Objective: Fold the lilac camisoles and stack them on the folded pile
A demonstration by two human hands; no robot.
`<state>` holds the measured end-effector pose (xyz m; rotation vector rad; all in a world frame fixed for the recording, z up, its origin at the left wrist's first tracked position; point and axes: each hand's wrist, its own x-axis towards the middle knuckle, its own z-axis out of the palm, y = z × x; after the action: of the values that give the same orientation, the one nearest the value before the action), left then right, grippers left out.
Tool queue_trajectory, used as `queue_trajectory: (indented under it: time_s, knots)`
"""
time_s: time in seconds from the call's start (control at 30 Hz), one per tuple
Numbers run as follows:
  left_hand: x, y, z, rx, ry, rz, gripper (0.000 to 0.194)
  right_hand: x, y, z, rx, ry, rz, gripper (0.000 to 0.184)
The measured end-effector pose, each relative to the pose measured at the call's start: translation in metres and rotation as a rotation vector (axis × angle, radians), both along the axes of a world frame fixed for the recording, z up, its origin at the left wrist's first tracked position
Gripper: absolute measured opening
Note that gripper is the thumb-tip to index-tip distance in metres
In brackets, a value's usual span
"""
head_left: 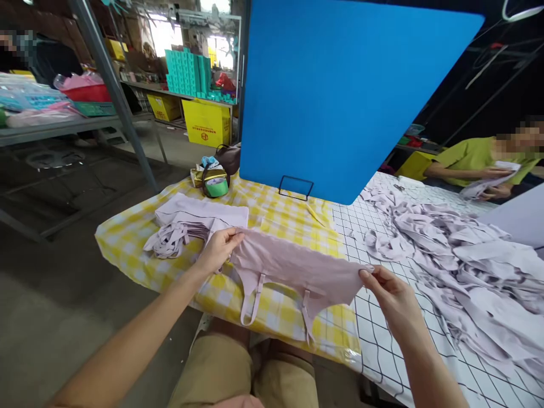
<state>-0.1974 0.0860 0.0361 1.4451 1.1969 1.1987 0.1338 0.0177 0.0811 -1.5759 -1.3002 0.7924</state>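
A pale pink strappy garment (293, 266) is stretched out flat over the yellow checked table (127, 249). My left hand (219, 249) pinches its left edge and my right hand (389, 294) pinches its right edge; both are closed on the fabric. Two straps hang down from the garment's near side over the table's front edge. Just behind my left hand lies a folded stack of the same pink garments (191, 221).
A big loose pile of pink garments (459, 260) covers the white grid cloth on the right. A blue board (340, 96) stands upright at the back. Green tape roll (216, 186) and small items sit back left. A person in green (476, 161) works at far right.
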Motion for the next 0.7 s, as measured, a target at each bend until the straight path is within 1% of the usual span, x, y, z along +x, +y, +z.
queue_trajectory:
  time_s: [0.3,0.47,0.57,0.7]
  knots:
    - [-0.004,0.01,0.036,0.13,-0.059,-0.014,0.032,-0.004,0.014,0.04,0.156,-0.04,-0.031,0.034]
    - [-0.006,0.021,0.057,0.205,-0.094,-0.017,0.031,-0.007,0.02,0.061,0.222,-0.058,0.001,0.034]
    - [-0.009,0.027,0.067,0.224,-0.1,0.02,0.03,-0.01,0.025,0.069,0.253,-0.074,0.026,0.033]
    - [-0.016,0.032,0.076,0.228,-0.136,0.089,0.032,-0.016,0.037,0.074,0.306,-0.075,0.056,0.031]
